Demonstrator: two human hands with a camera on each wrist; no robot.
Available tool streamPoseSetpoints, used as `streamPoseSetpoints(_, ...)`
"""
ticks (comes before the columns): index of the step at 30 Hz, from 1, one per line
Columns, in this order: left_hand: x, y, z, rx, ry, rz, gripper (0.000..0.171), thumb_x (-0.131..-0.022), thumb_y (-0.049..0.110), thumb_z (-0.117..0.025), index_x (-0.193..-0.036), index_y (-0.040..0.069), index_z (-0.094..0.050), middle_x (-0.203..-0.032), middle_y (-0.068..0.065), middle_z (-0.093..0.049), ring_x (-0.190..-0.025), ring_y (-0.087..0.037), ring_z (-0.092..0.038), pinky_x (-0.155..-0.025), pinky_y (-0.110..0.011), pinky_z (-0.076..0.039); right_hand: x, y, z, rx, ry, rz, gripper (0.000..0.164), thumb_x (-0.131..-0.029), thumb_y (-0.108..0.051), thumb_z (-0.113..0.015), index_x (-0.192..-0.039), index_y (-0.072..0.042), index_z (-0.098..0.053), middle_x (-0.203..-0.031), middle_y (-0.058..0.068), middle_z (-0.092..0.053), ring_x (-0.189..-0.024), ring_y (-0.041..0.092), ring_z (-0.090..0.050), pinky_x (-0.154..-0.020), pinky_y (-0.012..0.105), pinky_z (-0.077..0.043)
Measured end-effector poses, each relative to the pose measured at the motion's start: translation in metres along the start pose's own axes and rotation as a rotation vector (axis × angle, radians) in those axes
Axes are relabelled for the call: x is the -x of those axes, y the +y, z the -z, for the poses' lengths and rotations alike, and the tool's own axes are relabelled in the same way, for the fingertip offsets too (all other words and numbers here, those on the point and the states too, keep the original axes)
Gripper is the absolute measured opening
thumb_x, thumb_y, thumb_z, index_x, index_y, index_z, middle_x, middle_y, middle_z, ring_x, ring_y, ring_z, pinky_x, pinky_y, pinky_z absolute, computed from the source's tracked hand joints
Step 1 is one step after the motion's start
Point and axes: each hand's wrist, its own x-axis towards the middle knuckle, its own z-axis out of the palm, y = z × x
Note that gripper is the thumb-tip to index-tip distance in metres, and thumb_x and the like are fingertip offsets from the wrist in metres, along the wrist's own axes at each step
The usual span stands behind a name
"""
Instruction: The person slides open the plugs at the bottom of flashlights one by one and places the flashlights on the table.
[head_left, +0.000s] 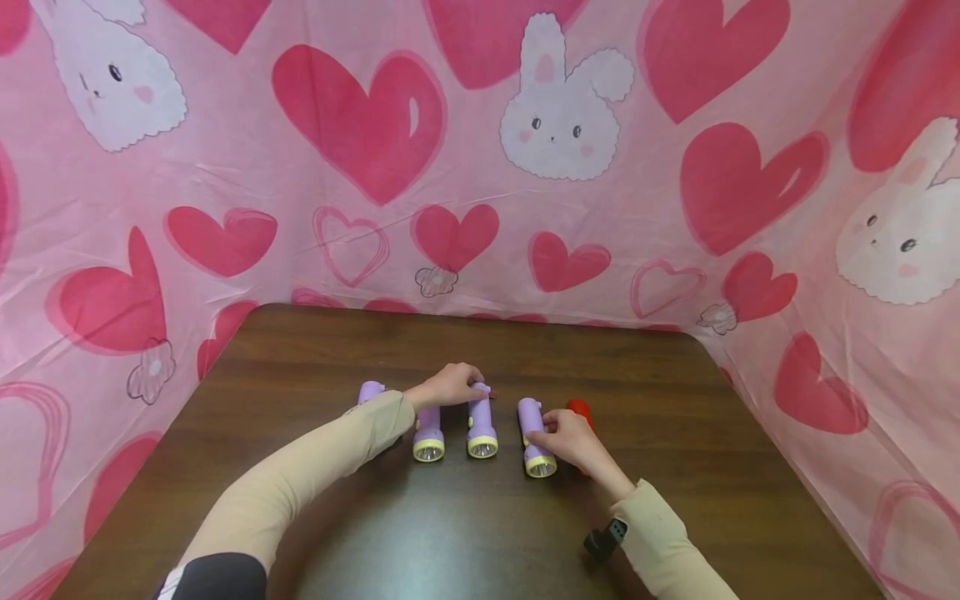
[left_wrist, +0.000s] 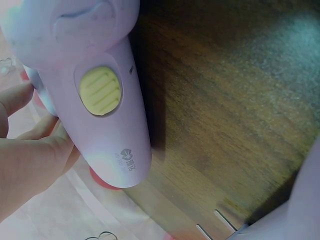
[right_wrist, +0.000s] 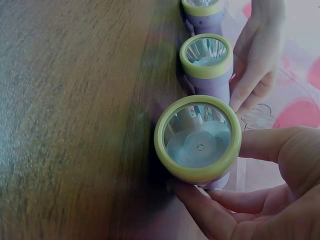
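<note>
One purple flashlight (head_left: 482,423), tail pinched in the left hand (head_left: 447,386); rightmost purple flashlight (head_left: 531,421), sides pinched in the right hand (head_left: 573,438).

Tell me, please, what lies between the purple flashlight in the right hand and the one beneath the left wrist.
Another purple flashlight, touched near its tail by the left hand; both the head and right wrist views show it.

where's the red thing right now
In the head view, the red thing lies right of centre on the table, partly hidden by the right hand, right of the rightmost purple flashlight.
</note>
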Motion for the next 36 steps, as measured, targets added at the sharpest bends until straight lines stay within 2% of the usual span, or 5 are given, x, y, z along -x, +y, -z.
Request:
streamPoseSetpoints(21, -0.0017, -0.0015, -0.0009, -0.009, -0.006, 0.014, 0.029, -0.09, 0.017, -0.067, -0.11, -0.004, -0.071, -0.106, -0.015, -0.074, -0.094, -0.022, -0.066, -0.083, -0.03, -0.054, -0.0003, -0.0014, -0.0007, -0.012, 0.015, -0.014, 0.042, -0.083, -0.024, -0.078, -0.109, 0.006, -0.068, -0.097, 0.015, -0.073, -0.083, 0.02, -0.066, -0.076, 0.038, -0.058)
streamPoseSetpoints(28, -0.0021, -0.0024, -0.002, -0.001, 0.004, 0.01, 0.027, -0.09, 0.017, -0.068, -0.108, -0.003, -0.072, -0.104, -0.014, -0.074, -0.092, -0.022, -0.066, -0.081, -0.03, -0.054, -0.0006, -0.0019, 0.0001, -0.046, 0.02, -0.023, 0.041, -0.083, -0.023, -0.078, -0.111, 0.006, -0.067, -0.099, 0.016, -0.072, -0.082, 0.02, -0.066, -0.077, 0.039, -0.059)
streamPoseSetpoints(36, -0.0025, -0.0029, -0.0026, -0.01, 0.003, -0.004, 0.03, -0.09, 0.017, -0.068, -0.111, -0.005, -0.07, -0.107, -0.016, -0.074, -0.096, -0.024, -0.067, -0.086, -0.033, -0.055, -0.0006, -0.0038, 0.0021, -0.061, 0.032, -0.011, 0.042, -0.082, -0.022, -0.078, -0.111, 0.006, -0.067, -0.1, 0.016, -0.073, -0.086, 0.022, -0.067, -0.079, 0.04, -0.06)
